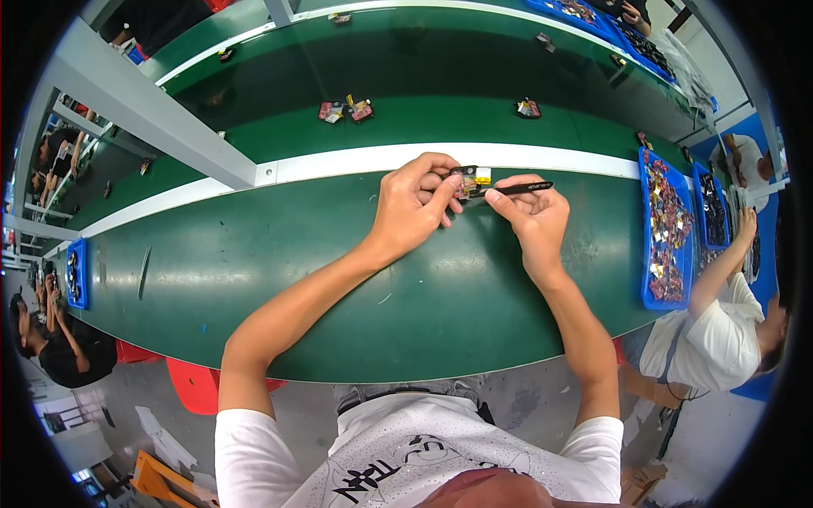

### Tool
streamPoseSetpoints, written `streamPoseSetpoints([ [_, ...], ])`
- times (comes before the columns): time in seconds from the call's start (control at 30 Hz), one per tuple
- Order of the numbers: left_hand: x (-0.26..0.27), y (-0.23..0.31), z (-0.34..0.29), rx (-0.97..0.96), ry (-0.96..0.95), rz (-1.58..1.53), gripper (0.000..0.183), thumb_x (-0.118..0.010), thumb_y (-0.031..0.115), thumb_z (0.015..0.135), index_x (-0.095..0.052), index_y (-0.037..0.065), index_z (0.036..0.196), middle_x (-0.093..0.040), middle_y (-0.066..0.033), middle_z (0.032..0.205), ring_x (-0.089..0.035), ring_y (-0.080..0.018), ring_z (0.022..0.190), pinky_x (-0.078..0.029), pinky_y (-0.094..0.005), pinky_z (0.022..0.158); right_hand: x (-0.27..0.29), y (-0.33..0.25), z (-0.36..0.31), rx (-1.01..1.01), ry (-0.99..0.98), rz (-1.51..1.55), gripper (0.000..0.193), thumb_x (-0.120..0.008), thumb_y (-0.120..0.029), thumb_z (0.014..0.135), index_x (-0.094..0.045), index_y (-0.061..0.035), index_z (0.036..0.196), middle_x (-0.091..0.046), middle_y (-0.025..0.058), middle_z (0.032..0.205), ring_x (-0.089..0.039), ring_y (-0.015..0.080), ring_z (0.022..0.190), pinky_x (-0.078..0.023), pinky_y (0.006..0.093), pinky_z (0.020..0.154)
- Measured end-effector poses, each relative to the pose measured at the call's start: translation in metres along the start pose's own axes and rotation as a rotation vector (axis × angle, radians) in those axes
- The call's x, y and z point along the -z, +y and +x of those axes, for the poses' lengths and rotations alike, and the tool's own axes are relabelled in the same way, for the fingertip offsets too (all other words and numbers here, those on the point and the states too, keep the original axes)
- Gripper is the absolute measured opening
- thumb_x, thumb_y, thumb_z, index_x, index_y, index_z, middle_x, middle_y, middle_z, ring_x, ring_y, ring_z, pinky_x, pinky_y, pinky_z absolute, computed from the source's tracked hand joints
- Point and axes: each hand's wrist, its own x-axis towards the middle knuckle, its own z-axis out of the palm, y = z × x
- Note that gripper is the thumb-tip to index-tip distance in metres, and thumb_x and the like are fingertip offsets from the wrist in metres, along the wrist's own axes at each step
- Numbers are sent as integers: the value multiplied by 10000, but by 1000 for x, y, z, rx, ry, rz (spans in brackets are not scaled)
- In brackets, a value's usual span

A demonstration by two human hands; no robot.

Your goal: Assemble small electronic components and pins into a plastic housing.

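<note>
Close to the white rail, my left hand [408,200] pinches a small electronic assembly [476,178] with a black casing, a clear part and a yellow patch. My right hand [537,222] is closed around black tweezers [535,187], held almost level. Their tip end points left and meets the small assembly, though fingers partly cover the contact. Both forearms reach over the green worktable [423,313].
Beyond the white rail [339,163], similar small assemblies [345,110] lie on a green surface. A blue tray [669,224] of small parts stands at right, beside a co-worker [720,330]. At left are metal tweezers [144,271], another blue tray [77,273] and a grey post [152,110].
</note>
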Motion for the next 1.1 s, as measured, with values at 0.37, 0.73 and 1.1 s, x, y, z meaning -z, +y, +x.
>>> streamPoseSetpoints([
  [0.37, 13, -6, 6, 106, -142, -255, 253, -606, 119, 1034, -578, -71, 1199, -692, -158, 967, -708, -193, 696, -554, -246, 486, 6, 1, -2, 156, -53, -80, 128, -805, 27, 842, -708, 35, 925, -689, 18, 788, -419, -16, 524, -296, 180, 491],
  [0.73, 16, -3, 7, 113, -198, -308, 288, -598, 134, 1039, -566, -76, 1233, -698, -185, 1016, -752, -262, 769, -614, -282, 544, -1, 2, -8, 311, -5, -235, 91, -820, 15, 826, -751, 47, 877, -743, 52, 887, -422, -11, 508, -290, 194, 464],
  [1.1, 17, -3, 5, 106, -166, -309, 256, -624, 91, 1015, -583, -85, 1197, -691, -179, 991, -740, -245, 728, -600, -278, 529, -2, 0, -10, 332, -12, -269, 96, -826, 11, 815, -752, 42, 869, -742, 54, 883, -421, -9, 493, -280, 194, 457],
])
